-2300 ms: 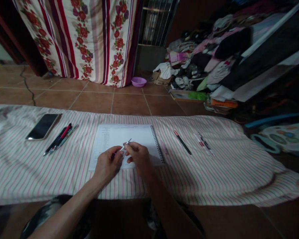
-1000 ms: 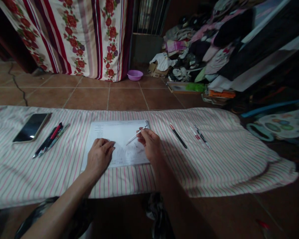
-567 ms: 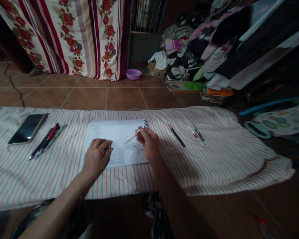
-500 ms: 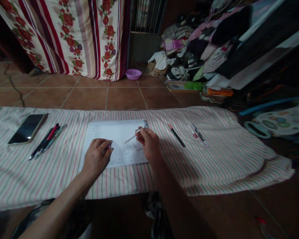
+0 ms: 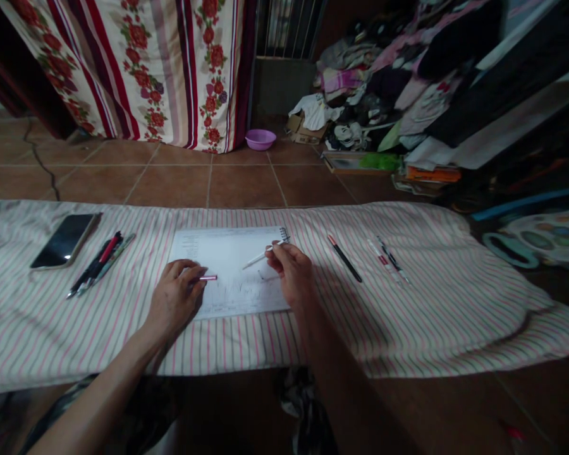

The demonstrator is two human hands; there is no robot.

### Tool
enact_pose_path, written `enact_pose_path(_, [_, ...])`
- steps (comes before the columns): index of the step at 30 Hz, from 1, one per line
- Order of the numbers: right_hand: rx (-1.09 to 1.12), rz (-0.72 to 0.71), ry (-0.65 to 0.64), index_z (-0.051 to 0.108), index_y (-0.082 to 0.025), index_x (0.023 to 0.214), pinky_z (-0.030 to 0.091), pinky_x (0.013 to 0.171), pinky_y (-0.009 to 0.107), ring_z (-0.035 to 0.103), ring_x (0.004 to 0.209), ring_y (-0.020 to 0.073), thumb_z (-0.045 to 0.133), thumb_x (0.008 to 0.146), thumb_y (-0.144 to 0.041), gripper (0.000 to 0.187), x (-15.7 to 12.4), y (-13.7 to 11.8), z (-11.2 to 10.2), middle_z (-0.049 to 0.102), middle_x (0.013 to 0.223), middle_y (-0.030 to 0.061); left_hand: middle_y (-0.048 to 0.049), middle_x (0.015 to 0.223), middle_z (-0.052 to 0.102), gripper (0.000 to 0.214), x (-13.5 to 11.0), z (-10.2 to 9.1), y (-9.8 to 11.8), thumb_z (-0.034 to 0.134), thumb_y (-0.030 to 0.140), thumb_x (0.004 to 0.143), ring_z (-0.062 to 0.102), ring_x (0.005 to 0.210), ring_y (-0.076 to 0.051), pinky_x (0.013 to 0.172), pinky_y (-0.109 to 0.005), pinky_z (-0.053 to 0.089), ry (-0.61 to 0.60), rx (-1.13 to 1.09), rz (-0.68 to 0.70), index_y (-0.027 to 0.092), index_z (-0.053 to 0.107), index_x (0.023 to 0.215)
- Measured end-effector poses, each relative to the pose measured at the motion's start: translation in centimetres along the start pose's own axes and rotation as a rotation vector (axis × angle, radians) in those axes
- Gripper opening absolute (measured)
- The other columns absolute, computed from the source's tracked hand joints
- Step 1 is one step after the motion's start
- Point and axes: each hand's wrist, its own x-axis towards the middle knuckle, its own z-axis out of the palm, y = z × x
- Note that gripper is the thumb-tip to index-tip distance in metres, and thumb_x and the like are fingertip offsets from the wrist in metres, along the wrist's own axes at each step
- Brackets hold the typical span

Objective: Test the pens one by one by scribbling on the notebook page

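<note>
I am gripping a slim white pen (image 5: 255, 260) in my right hand (image 5: 290, 268), thumb and fingertips pinching it near its upper end, above the right part of the spiral notebook (image 5: 220, 246). The pen is slanting down toward the middle of the page (whether its tip is touching the paper, I cannot tell). My left hand (image 5: 177, 287) is resting by the notebook's left edge, its fingers curling closed around a short pink tube (image 5: 209, 278), one end of which is poking out over the page toward the pen. The notebook is lying open between my hands, printed lines showing at its upper left and faint marks spreading over its lower half.

Left of the notebook, a bundle of pens (image 5: 99, 265) is lying aslant, a red one showing among darker ones, and farther left a smartphone (image 5: 64, 241) is lying with its dark screen up. Right of the notebook, a black pen with a copper-coloured end (image 5: 345, 259) is lying alone; beyond it a red-and-white pen (image 5: 383, 254) and a dark clear-tipped pen (image 5: 391, 258) are lying side by side. A striped cloth (image 5: 246, 347) is spreading under everything, and past the notebook's far edge a purple basin (image 5: 260, 139) is sitting on the tiled floor (image 5: 171, 180), beside a flowered curtain (image 5: 171, 82).
</note>
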Motion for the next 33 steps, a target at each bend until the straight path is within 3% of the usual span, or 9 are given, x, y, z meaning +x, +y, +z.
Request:
enact_pose_path(9, [-0.044,-0.033,-0.037,0.063,-0.015,0.078,0.051,0.057,0.021,0.063,0.066,0.0118,0.069,0.065,-0.031,0.021,-0.4,0.1,0.7,0.066,0.073,0.0014,-0.0044,0.088,0.063,0.017,0.2,-0.1,0.1,0.049,0.03,0.085,0.055,0.087,-0.02,0.079,-0.036,0.047,0.057,-0.165,-0.058,0.021,0.063,0.088])
enact_pose_path(20, [-0.025,-0.063,-0.067,0.062,-0.016,0.08,0.052,0.057,0.021,0.064,0.066,0.0115,0.067,0.068,-0.031,0.019,-0.6,0.2,1.0,0.067,0.073,0.0009,-0.0057,0.098,0.062,0.013,0.5,0.2,0.8,0.051,0.026,0.083,0.059,0.094,-0.019,0.086,-0.036,0.046,0.166,-0.281,-0.153,0.019,0.058,0.092])
enact_pose_path(23, [-0.014,-0.067,-0.067,0.062,-0.016,0.081,0.051,0.057,0.021,0.064,0.065,0.0109,0.066,0.069,-0.03,0.019,-0.5,0.2,0.9,0.067,0.073,0.0006,-0.0061,0.101,0.063,0.013,0.5,-0.1,1.4,0.05,0.027,0.084,0.057,0.102,-0.02,0.09,-0.037,0.044,0.188,-0.312,-0.132,0.019,0.058,0.091])
enact_pose_path(30, [0.01,-0.052,-0.048,0.063,-0.016,0.078,0.051,0.056,0.021,0.063,0.064,0.0107,0.068,0.066,-0.03,0.019,-0.5,-0.1,0.8,0.067,0.073,0.0005,-0.0059,0.099,0.064,0.019,0.9,-0.7,2.1,0.046,0.025,0.086,0.059,0.095,-0.019,0.084,-0.035,0.047,0.274,-0.297,-0.053,0.019,0.059,0.099])
enact_pose_path(33, [0.023,-0.058,-0.042,0.063,-0.017,0.079,0.051,0.056,0.02,0.063,0.064,0.0104,0.068,0.066,-0.03,0.019,-0.4,-0.1,0.7,0.066,0.073,0.0004,-0.0068,0.093,0.066,0.022,1.1,-0.3,1.6,0.045,0.022,0.086,0.058,0.091,-0.02,0.083,-0.036,0.046,0.204,-0.198,0.017,0.019,0.063,0.098])
